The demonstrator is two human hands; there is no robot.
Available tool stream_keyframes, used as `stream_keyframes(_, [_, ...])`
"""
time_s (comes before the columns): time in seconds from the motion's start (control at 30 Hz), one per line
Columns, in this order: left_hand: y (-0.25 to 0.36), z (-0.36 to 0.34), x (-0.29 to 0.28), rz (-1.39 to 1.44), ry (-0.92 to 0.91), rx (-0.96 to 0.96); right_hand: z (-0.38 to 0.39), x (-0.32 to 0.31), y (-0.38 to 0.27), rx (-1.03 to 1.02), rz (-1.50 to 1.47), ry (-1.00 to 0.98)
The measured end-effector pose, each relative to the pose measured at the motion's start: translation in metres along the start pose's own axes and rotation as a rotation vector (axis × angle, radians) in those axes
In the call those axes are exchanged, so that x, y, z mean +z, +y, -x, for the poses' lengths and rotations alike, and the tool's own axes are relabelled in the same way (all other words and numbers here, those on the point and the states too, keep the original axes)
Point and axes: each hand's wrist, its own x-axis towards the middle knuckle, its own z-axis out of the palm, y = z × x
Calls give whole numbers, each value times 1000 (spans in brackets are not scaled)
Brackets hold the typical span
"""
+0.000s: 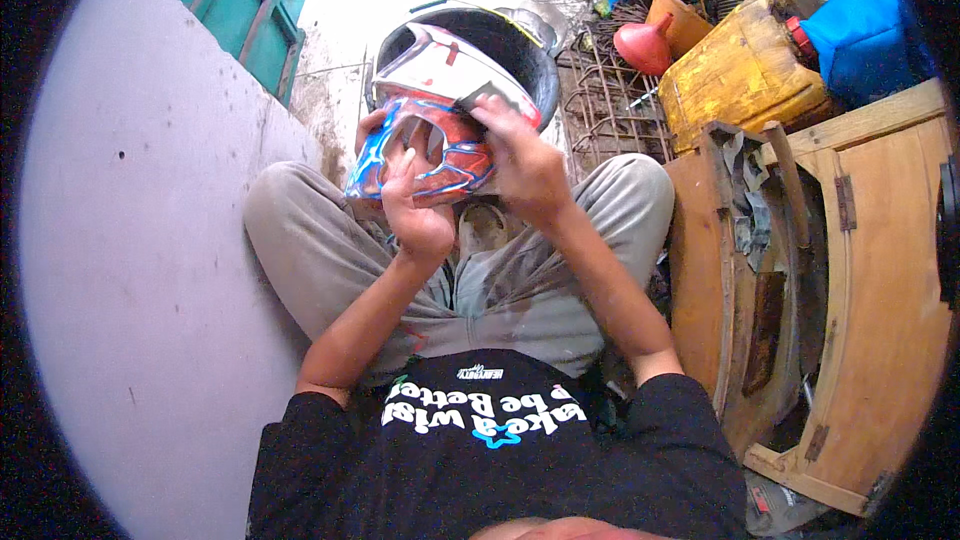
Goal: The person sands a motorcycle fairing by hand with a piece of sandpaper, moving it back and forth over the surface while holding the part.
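Observation:
A motocross helmet (440, 155) in blue, red and white is held over my lap, its long white peak pointing away from me. My left hand (418, 215) grips it at the near side, part of the fingers reaching into its opening. Against the right side of the helmet is my right hand (525, 160), slightly blurred, with its fingers pressing a small dark flat piece (490, 98) onto the shell. What that piece is made of is too small to tell. Just beyond the helmet stands a black bucket (545, 80), partly hidden by it.
A pale wall (150, 190) runs along my left, a green metal door (235, 0) beyond it. To the right lie a rusty wire rack (605, 105), a pink funnel (643, 45), a yellow jerrycan (745, 65) with a blue cover (870, 40), and a worn wooden cabinet (885, 270) beside my knee.

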Motion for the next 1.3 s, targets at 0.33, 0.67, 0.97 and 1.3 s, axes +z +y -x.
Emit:
stream_keyframes(0.33, [15,2,-3,-147,92,32,29,-6,-44,-333,-91,-185])
stream_keyframes(0.67, [10,2,0,-86,-5,0,25,-7,-12,-229,6,-135])
stream_keyframes(0.97, [7,5,-6,-159,114,-62,7,-3,1,36,22,-31])
stream_keyframes(1.3, [16,3,-22,-546,-147,155,20,-4,-43,-321,-92,-206])
